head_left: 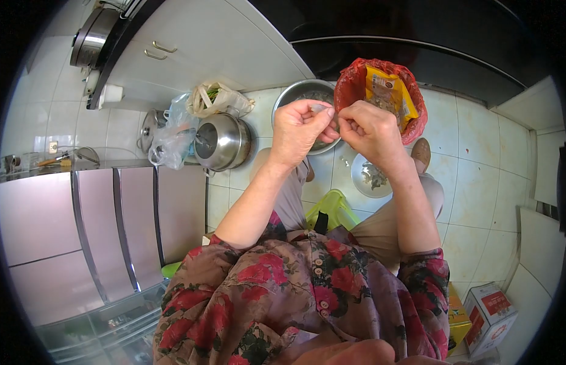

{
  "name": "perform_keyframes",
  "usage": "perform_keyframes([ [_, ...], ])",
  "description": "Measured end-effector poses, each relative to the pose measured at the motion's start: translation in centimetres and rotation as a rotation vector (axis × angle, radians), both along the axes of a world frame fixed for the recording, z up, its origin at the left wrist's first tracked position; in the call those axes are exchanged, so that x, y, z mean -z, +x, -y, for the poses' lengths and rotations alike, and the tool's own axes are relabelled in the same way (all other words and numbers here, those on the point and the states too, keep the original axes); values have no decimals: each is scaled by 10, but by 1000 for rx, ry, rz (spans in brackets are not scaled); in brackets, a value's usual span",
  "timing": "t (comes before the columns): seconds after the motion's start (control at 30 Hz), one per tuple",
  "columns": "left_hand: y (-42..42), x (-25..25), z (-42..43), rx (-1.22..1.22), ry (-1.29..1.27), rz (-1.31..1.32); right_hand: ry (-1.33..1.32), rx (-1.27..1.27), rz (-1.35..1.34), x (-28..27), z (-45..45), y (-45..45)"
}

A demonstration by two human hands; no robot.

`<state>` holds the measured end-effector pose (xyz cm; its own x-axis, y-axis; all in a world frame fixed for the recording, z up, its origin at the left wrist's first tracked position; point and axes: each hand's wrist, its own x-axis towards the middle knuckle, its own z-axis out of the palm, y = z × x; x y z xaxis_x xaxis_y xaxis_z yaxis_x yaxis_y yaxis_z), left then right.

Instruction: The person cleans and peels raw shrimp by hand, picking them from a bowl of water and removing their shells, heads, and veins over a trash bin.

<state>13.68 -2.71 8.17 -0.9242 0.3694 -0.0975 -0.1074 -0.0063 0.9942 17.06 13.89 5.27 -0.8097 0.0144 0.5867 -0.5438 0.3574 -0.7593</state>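
Both my hands meet above a metal basin (282, 104) that stands on the tiled floor. My left hand (302, 129) pinches a small, pale, greyish piece (319, 108) between thumb and fingers. Right beside it, my right hand (369, 129) has its fingers curled together at the same spot; what they hold is too small to make out. Beyond the right hand stands a bin lined with a red bag (348, 85), with a yellow packet (386, 91) inside. A white plate (361, 182) with several small grey pieces (374, 177) lies on the floor below my right wrist.
A steel pot (223, 143), a clear plastic bag (173, 137) and a cloth bag with greens (219, 100) are at the left. Between my legs is a green stool (334, 210). Cardboard boxes (490, 316) stand at the lower right, and cabinets (204, 42) line the wall.
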Motion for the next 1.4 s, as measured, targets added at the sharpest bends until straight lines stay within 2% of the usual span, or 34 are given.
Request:
perform_keyframes([
  [0.33,3,-5,-3,-22,66,52,-85,31,55,-2,-1,-1],
  [0.83,5,-2,-1,-30,191,22,-110,151,-78,2,5,-6],
  [1.4,6,3,-1,-56,208,-26,-138,163,-63,1,3,-6],
])
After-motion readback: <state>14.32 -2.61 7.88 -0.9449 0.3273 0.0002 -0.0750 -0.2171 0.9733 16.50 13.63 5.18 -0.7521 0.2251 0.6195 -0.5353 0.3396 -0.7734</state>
